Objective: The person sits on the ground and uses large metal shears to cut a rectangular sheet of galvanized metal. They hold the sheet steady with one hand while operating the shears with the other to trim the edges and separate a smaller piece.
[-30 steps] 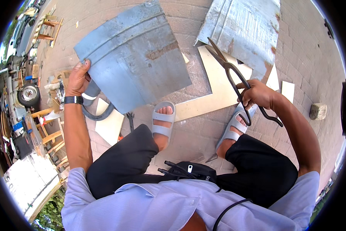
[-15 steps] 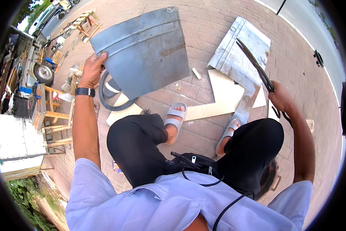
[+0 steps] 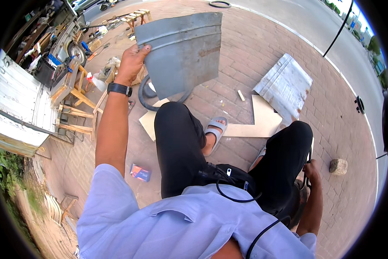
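Observation:
My left hand (image 3: 132, 62) is closed on the left edge of a grey metal sheet (image 3: 183, 54), thumb on its face. The sheet is raised and tilted, with pressed ridges near its top and a rusty streak at right. Low beside my right knee, my right hand (image 3: 313, 172) is closed round the dark handles of a pair of metal shears (image 3: 307, 176). My leg hides most of the shears. A second ridged metal sheet (image 3: 284, 84), paler and rust-edged, lies on the paving ahead, partly over a cream L-shaped board (image 3: 263, 116).
A black rubber ring (image 3: 144, 101) lies beyond my left knee, and a small box (image 3: 140, 172) beside it. Wooden stools (image 3: 79, 118) and a tool-filled cart (image 3: 25, 95) stand at left. A stone block (image 3: 338, 167) sits at right. A curb (image 3: 306, 39) borders the road.
My right hand has dropped with the shears from beyond my right knee to beside it, closer to me. My view has shifted; the left hand still holds the sheet up.

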Demonstrator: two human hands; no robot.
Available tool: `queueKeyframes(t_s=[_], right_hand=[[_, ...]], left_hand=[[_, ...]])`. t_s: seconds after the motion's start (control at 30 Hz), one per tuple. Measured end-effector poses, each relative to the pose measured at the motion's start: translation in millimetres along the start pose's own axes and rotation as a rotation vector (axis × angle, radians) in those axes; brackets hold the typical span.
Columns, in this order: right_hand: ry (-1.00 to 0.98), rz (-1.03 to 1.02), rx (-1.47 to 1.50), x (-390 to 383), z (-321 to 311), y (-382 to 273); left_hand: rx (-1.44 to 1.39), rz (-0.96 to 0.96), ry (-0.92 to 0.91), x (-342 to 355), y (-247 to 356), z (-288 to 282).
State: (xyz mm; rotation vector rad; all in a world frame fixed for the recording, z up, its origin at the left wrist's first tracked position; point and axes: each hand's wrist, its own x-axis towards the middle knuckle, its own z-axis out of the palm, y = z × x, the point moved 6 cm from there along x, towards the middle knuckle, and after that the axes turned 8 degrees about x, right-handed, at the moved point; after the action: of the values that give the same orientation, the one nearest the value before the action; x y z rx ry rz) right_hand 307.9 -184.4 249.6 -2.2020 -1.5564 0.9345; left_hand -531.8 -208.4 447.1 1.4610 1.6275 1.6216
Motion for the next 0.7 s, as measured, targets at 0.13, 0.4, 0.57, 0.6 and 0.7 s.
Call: queueKeyframes(t_s=[0.13,0.4,0.57,0.6,0.7], right_hand=[[-0.125,-0.070,-0.005,-25.7,44.3,32.4],[-0.327,-0.766,0.147,-25.9,140.3,80.4],[-0.254,-0.669,-0.077,-11.3,181.5,53.4],[-0.199,-0.606,-0.116,-8.5,176.5,51.0],[-0.198,-0.233,-0.130,7.7,201.7,41.4]], left_hand=[[0.026,-0.068,0.045,-16.4,-0.7,-13.6],[-0.009,-0.115,0.174,-11.3,2.9,-16.6],[0.123,-0.074,0.290,-1.5,4.3,-30.3],[0.116,-0.050,0.313,7.4,-0.6,-25.6],[0.103,-0.074,0.323,22.4,-8.3,-28.9]])
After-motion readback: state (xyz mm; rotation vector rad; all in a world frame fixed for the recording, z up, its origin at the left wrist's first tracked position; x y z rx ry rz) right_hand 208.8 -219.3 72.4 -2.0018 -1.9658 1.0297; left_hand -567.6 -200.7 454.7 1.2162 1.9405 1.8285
